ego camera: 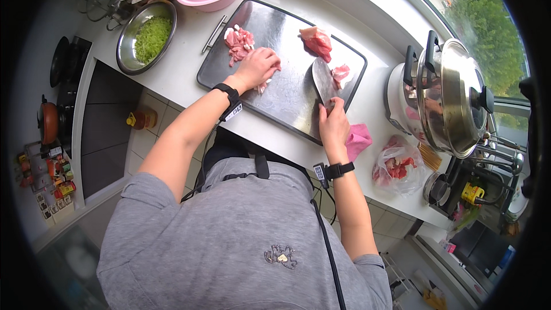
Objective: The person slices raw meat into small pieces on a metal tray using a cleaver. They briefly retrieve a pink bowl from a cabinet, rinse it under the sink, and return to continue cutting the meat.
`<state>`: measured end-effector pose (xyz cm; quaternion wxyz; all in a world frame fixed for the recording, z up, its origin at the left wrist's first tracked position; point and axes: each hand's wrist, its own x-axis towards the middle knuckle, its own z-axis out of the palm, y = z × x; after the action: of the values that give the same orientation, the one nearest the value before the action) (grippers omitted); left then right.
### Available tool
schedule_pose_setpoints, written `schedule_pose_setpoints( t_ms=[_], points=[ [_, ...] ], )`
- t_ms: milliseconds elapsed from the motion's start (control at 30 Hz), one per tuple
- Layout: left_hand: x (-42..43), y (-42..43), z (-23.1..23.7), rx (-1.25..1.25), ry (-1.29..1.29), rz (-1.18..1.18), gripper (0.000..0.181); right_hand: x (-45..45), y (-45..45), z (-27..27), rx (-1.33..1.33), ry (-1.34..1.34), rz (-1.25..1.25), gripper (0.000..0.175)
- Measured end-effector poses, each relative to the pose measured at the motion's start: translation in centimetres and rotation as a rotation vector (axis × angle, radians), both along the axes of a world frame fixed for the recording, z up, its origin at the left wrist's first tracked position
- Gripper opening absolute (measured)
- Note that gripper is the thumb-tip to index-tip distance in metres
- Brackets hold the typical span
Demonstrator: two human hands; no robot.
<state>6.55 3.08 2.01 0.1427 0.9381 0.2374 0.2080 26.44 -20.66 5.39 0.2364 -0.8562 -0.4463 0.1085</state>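
My right hand (333,125) grips the handle of a cleaver (323,79), its broad blade lying over the right part of a metal cutting board (288,94). Just right of the blade is a small piece of raw meat (341,75). A larger chunk of raw meat (317,42) sits beyond the blade's tip. My left hand (257,68) is low over the board's left half, fingers curled and pointing right. Bits of meat show beneath it; whether the fingers hold any is hidden. Cut meat pieces (239,44) form a pile just beyond this hand.
Left of the board stands a steel bowl (125,54) of chopped green vegetable, near a pink lidded pot (215,2). A pink cloth (358,141), a plastic bag with red meat (398,168) and a large steel steamer (452,94) are on the right. The window sill runs behind.
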Motion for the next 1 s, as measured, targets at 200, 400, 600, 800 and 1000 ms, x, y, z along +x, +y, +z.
schedule_pose_setpoints(
  t_ms=[200, 400, 600, 800, 1000],
  points=[
    [-1.8, 2.7, 1.4, -0.465, -0.087, 0.106, 0.026, 0.3, 3.8, -1.7, 0.007, -0.184, -0.007, 0.048],
    [-5.8, 3.5, 2.2, -0.569, -0.074, 0.106, 0.022, -3.0, 4.9, -0.8, -0.047, -0.344, -0.026, 0.037],
    [-8.3, 2.5, 1.8, -0.763, 0.115, 0.132, 0.024, -10.8, 11.0, -2.0, 0.09, -0.045, 0.211, 0.033],
    [-7.8, 1.9, 0.3, -1.229, -0.025, 0.06, 0.028, -12.4, 10.4, -2.5, -0.109, 0.338, 0.009, 0.025],
    [-7.4, 2.3, -0.5, -1.263, 0.016, -0.068, 0.025, -11.8, 9.2, -1.9, 0.283, 0.829, -0.472, 0.021]
  ],
)
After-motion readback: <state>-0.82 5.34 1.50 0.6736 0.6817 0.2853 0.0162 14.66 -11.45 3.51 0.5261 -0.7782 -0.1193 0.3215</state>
